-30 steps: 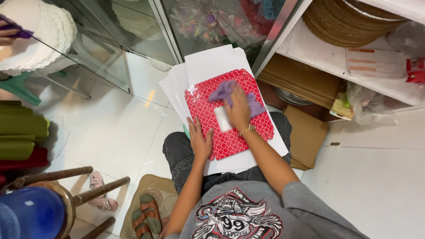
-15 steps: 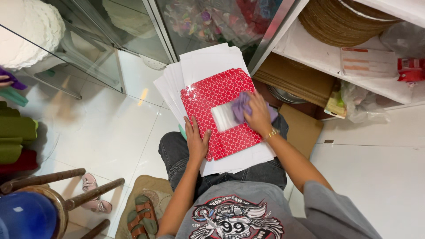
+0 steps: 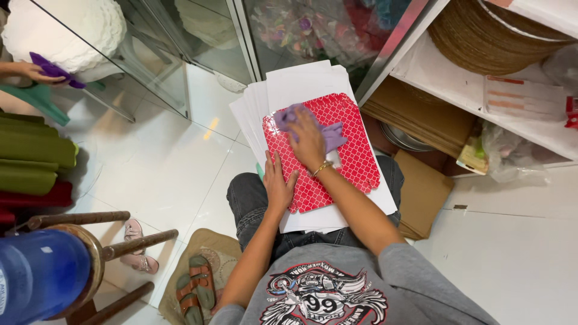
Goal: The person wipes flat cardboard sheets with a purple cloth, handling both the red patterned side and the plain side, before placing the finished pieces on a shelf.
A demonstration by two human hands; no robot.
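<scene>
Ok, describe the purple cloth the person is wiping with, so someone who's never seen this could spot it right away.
Start at the stack of white flat sheets on the person's lap; the top piece is a red patterned card. The purple cloth lies bunched on it under the right hand. A second purple cloth sits far left, in another person's hand.

I see a red card sheet [image 3: 334,153] with white lattice pattern, a purple cloth [image 3: 325,129], white sheets [image 3: 301,84] beneath, and a blue bottle [image 3: 36,274].

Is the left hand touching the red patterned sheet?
Touching. The head view shows the left hand lying flat on the red patterned sheet, palm down.
</scene>
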